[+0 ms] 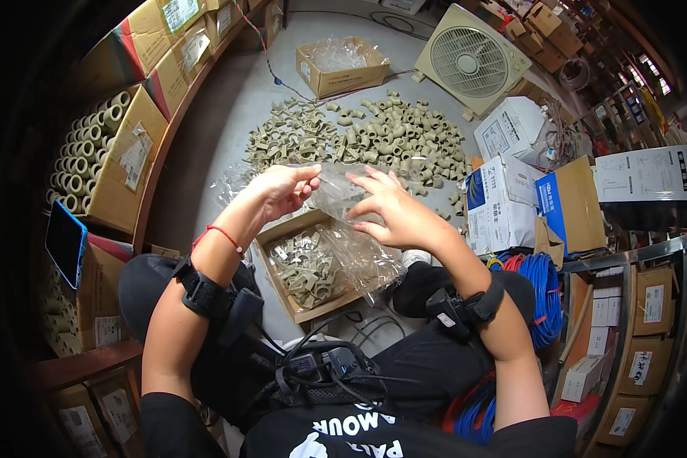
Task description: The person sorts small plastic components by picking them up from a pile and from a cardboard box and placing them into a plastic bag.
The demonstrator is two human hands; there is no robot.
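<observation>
My left hand (289, 192) pinches the top edge of a clear plastic bag (358, 252) between thumb and fingers. My right hand (380, 209) is spread against the bag's upper part, its fingers apart. The bag hangs over a shallow cardboard box (283, 295) on the floor between my legs. Inside that box lie many greenish-grey plastic pipe clips (306, 269), partly seen through clear film. Beyond my hands, a heap of similar clips (289, 134) meets a heap of plastic elbow pipe fittings (401, 129) on the floor.
An open cardboard box (343, 80) holding clear bags stands behind the heaps, beside a box fan (469, 63). On the left shelf are a carton of pipe fittings (126, 154) and a phone (66, 243). Cartons (501, 203) and blue cable coils (538, 297) are at the right.
</observation>
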